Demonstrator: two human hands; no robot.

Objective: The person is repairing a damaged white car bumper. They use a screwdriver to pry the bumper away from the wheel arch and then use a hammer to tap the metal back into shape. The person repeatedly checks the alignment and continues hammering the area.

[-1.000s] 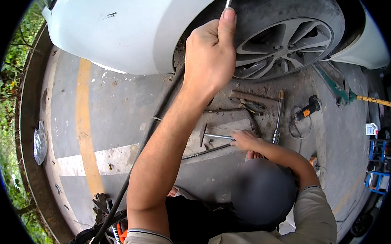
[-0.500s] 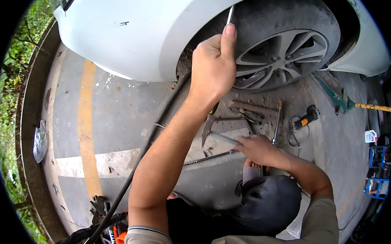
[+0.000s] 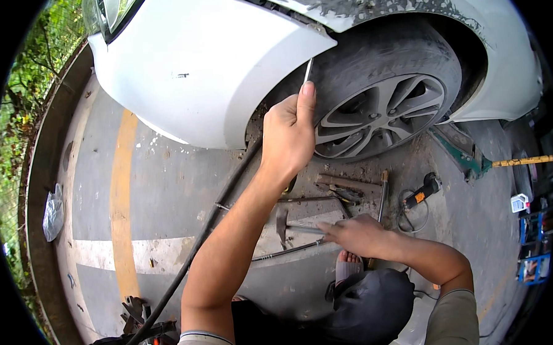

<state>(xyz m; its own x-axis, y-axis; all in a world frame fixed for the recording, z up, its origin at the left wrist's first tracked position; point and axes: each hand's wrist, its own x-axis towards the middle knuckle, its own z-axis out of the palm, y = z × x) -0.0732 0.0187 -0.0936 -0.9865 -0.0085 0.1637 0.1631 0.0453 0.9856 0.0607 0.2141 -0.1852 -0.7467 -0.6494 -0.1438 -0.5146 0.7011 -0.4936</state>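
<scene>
My left hand (image 3: 289, 135) is wrapped round a screwdriver (image 3: 309, 70), thumb along its metal shaft. The shaft points up at the edge of the white bumper (image 3: 179, 66), beside the front tyre (image 3: 376, 57); whether its tip touches is unclear. A bit of yellow-and-black handle shows below the fist. Lower down, my right hand (image 3: 359, 235), slightly blurred, grips the handle of a hammer (image 3: 282, 226). The hammer head hangs to the left of that hand, below the left fist and apart from the screwdriver.
A long black hose (image 3: 199, 237) runs diagonally past my left arm. On the floor lie a metal bar (image 3: 351, 183), a long ratchet-like tool (image 3: 384, 198), pliers (image 3: 345, 194) and a corded angle grinder (image 3: 422, 194). A green floor jack (image 3: 464, 155) stands beside the car.
The view has tilted up, showing more of the fender. The hammer has dropped slightly away from the left fist. My left hand keeps the screwdriver at the bumper edge.
</scene>
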